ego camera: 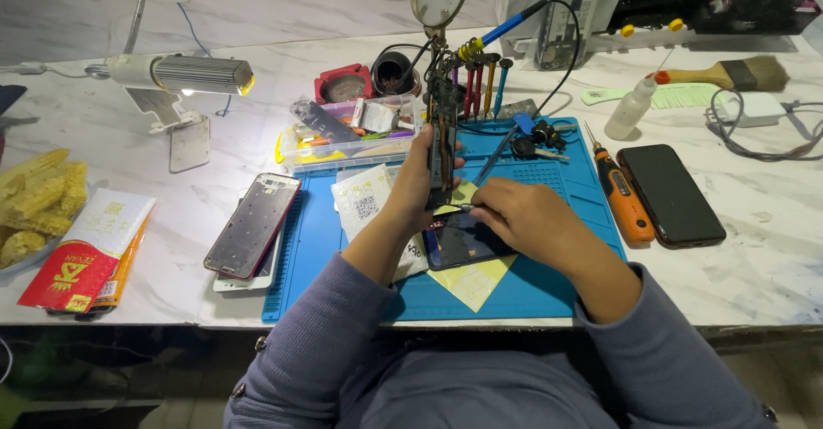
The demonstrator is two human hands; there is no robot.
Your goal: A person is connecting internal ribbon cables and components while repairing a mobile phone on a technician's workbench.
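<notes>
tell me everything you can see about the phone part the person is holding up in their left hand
The phone part is a narrow, dark, opened phone body, seen nearly edge-on, with small components showing along its length. It stands upright above the blue work mat, gripped from the side by the left hand. Its lower end meets a yellow sheet and a dark screen panel. The right hand holds a thin tool at its base.

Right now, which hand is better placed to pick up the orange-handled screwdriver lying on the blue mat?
The right hand. It is on the same side as the orange-handled screwdriver and nearer to it, though it holds a thin tool. The left hand is farther away and holds the dark opened phone frame upright.
</notes>
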